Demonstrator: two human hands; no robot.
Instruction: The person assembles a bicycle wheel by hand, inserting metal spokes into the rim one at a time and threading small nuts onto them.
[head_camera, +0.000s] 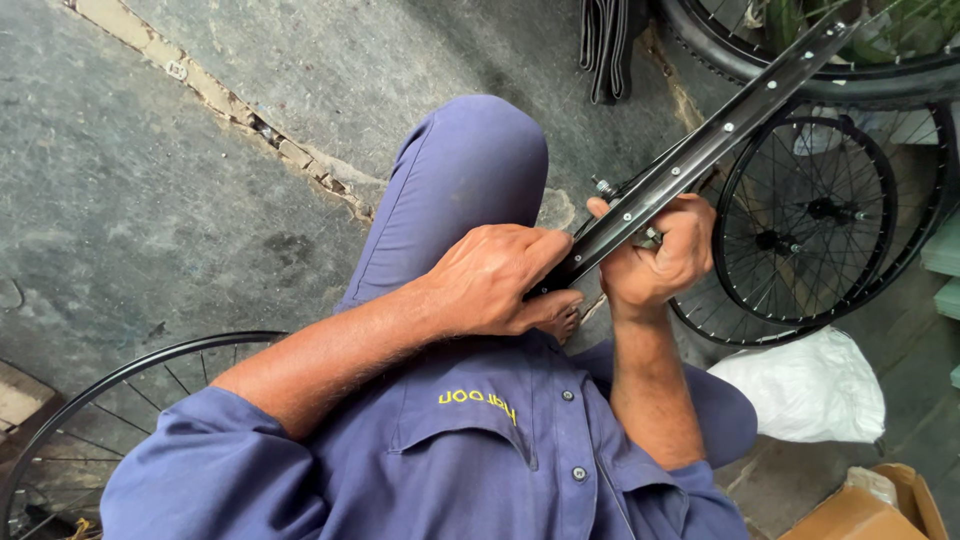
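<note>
Spoked wheels (805, 225) crowd right; bare floor (150, 200) left open.

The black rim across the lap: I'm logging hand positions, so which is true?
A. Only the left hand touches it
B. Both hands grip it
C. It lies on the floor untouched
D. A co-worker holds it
B: the left hand closes over the lower end of the black rim, and the right hand wraps it from below, fingers curled round it, above the person's knee.
</note>
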